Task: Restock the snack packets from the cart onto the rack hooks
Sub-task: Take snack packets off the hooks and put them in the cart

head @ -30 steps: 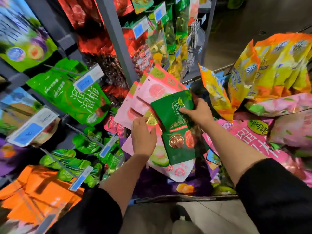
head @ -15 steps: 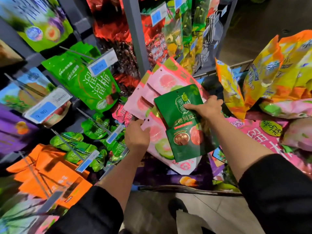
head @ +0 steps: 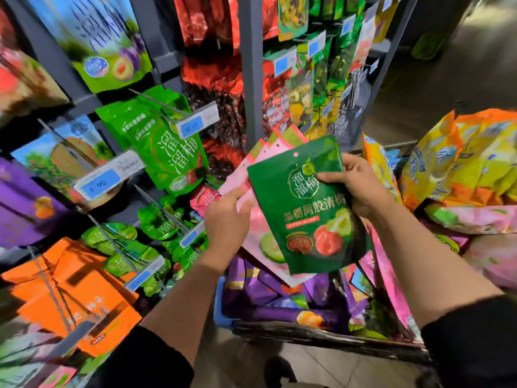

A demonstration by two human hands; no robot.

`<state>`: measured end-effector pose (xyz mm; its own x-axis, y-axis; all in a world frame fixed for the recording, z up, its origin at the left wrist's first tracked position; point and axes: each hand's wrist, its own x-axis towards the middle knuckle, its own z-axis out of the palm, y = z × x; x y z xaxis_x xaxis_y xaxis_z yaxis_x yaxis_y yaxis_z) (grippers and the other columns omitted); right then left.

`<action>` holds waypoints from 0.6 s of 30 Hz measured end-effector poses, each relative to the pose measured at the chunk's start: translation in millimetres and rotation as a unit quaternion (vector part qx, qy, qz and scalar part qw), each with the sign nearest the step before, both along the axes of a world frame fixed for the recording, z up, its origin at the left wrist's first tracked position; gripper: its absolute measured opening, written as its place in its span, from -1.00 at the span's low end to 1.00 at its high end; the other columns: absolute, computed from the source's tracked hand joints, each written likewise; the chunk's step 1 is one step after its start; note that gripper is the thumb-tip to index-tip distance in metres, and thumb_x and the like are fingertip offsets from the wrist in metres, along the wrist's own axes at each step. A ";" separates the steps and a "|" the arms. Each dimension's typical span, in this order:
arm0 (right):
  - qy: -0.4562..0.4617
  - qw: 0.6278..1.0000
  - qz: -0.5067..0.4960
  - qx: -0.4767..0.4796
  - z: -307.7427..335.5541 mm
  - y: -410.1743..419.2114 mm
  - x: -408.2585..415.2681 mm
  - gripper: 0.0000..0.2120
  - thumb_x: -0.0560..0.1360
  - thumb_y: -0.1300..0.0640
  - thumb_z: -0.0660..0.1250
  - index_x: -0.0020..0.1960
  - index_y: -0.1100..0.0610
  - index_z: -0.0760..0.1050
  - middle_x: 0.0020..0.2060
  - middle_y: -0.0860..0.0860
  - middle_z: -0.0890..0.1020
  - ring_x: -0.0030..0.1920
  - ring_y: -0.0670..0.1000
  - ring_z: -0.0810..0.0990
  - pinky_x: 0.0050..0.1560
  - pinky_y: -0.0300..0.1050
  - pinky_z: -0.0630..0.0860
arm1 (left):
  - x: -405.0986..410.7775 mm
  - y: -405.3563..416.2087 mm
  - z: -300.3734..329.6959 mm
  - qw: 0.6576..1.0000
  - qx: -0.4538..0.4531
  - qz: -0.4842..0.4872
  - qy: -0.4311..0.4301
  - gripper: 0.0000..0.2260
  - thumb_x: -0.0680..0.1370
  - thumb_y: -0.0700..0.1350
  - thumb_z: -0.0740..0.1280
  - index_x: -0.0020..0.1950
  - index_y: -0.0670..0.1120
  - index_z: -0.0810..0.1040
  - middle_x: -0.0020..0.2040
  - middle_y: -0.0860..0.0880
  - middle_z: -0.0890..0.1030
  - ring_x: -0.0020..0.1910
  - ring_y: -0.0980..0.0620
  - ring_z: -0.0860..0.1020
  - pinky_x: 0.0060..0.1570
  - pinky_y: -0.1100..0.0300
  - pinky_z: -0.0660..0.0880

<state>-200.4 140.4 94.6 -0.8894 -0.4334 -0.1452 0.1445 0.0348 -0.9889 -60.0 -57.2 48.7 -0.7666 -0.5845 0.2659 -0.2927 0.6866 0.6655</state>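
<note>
Landmark = dark green packet [head: 305, 208], held up over the cart [head: 321, 331].

Left of it: rack hooks [head: 165, 106] stick out toward the viewer, bright green packets [head: 165, 152] hanging off them behind price tags [head: 197, 123]. Lower-left of the landmark, more small green packs [head: 123, 245] and orange packets [head: 70, 292] on lower hooks.

Just left and partly behind the landmark: left hand [head: 226, 222] grips a fanned stack of pink packets [head: 263, 161], fingers curled round their lower edge. Probably parked there as stock while one packet gets sorted out.

Landmark itself: right hand [head: 355, 183] pinches its upper right edge, thumb on the printed face, fingers behind. Face toward the viewer, likely to read the label and match a hook. Long axis runs top to bottom, tilted so the top leans up-left toward the rack. Hang hole [head: 295, 154] at the top edge, so it's already oriented for a hook. Not on one yet.

Below it: purple packets [head: 268, 292] lying in the cart. Right of it: yellow-orange bags [head: 470, 161] piled high, pink ones beneath.
</note>
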 end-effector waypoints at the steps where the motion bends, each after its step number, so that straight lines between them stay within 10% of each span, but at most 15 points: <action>1: 0.007 1.000 0.014 -0.016 15.9 -3.1 -0.5 -0.70 0.36 0.46 0.38 0.06 0.26 0.57 -0.23 0.07 0.71 -0.29 0.03 0.68 -0.24 -0.11 0.62 | 0.2 -6.5 11.8 1.000 0.001 -0.016 0.022 -0.76 0.53 0.02 0.33 0.09 -0.07 0.65 0.01 -0.10 0.68 0.03 -0.15 0.59 -0.06 0.04 0.44; 9: 0.090 0.986 0.050 -0.129 141.6 -64.8 23.6 -0.79 0.32 0.35 0.44 -0.06 0.19 0.61 -0.25 0.05 0.71 -0.28 0.02 0.68 -0.14 -0.04 0.64 | 43.9 -61.2 121.9 0.985 0.013 -0.047 0.166 -0.78 0.46 -0.01 0.31 -0.11 -0.12 0.67 -0.25 0.12 0.59 -0.24 0.34 0.47 -0.21 0.24 0.41; 18: 0.188 0.914 0.206 -0.294 270.9 -186.0 113.6 -0.83 0.44 0.40 0.34 -0.10 0.16 0.60 -0.32 -0.04 0.70 -0.30 -0.09 0.66 -0.19 -0.17 0.61 | 178.9 -125.3 249.5 0.939 -0.192 0.153 0.242 -0.81 0.44 0.09 0.26 -0.21 0.00 0.55 -0.33 0.06 0.49 -0.27 0.02 0.51 -0.30 0.20 0.26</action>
<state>-86.8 -45.6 365.5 -0.5720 -0.6474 0.5037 -0.1151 -0.5447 -0.8307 119.0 -182.5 298.1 -0.3134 -0.5477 0.7757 -0.2438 0.8359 0.4917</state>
